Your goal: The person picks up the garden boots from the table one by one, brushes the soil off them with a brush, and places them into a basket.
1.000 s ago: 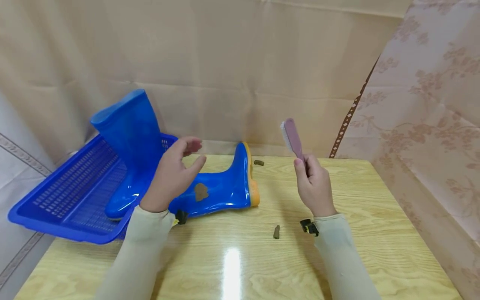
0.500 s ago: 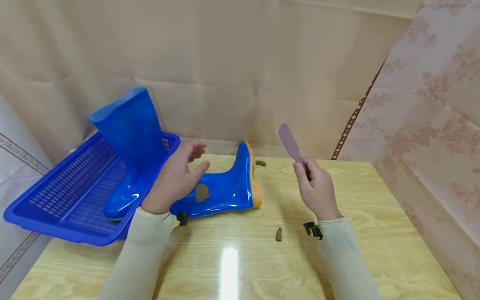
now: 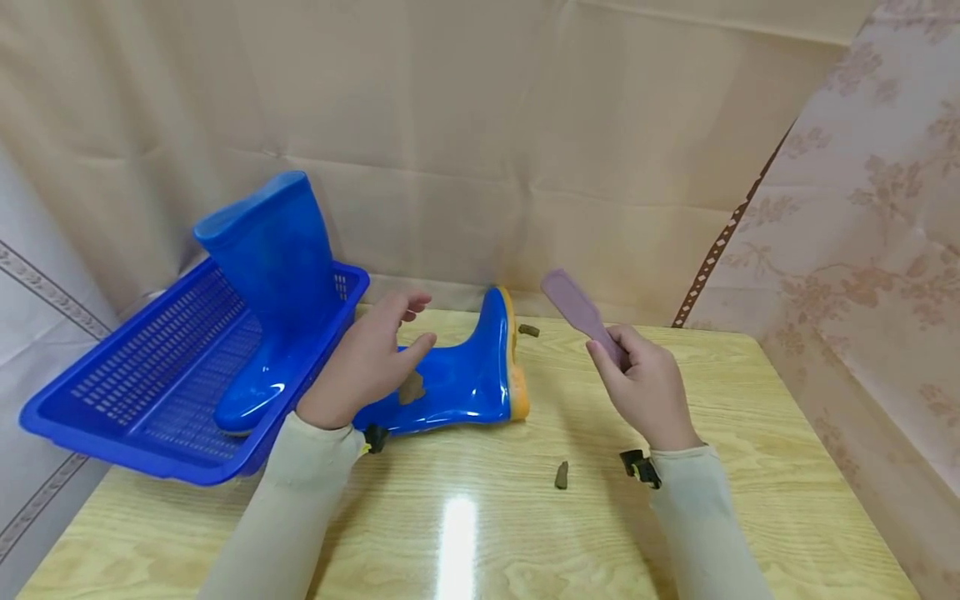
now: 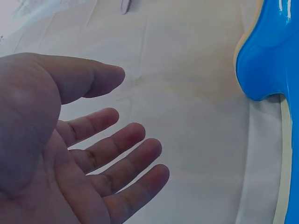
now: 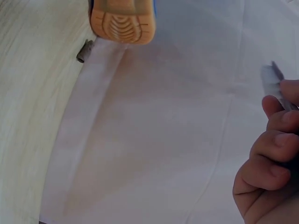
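In the head view my right hand (image 3: pixel 651 387) grips the handle of a mauve brush (image 3: pixel 573 304), held up over the right part of the table with its back facing the head camera. White bristles (image 5: pixel 270 79) show in the right wrist view. My left hand (image 3: pixel 375 358) hovers by a blue rain boot (image 3: pixel 468 379), fingers loosely extended and nothing in them. That boot lies on its side, its yellow sole to the right. A brown patch (image 3: pixel 411 388) on its shaft is partly hidden by the left hand.
A blue plastic basket (image 3: pixel 56 412) stands at the left, with a second blue boot (image 3: pixel 277 250) upright and leaning in it. Two small brown pieces lie on the wooden table (image 3: pixel 712 400): one piece (image 3: pixel 528 331) behind the sole, another (image 3: pixel 562 475) nearer. A beige curtain (image 3: pixel 450 167) hangs behind.
The brush has turned so its back shows instead of its bristles, and its head has tipped down to the left. My left hand has shifted slightly right, covering more of the patch.
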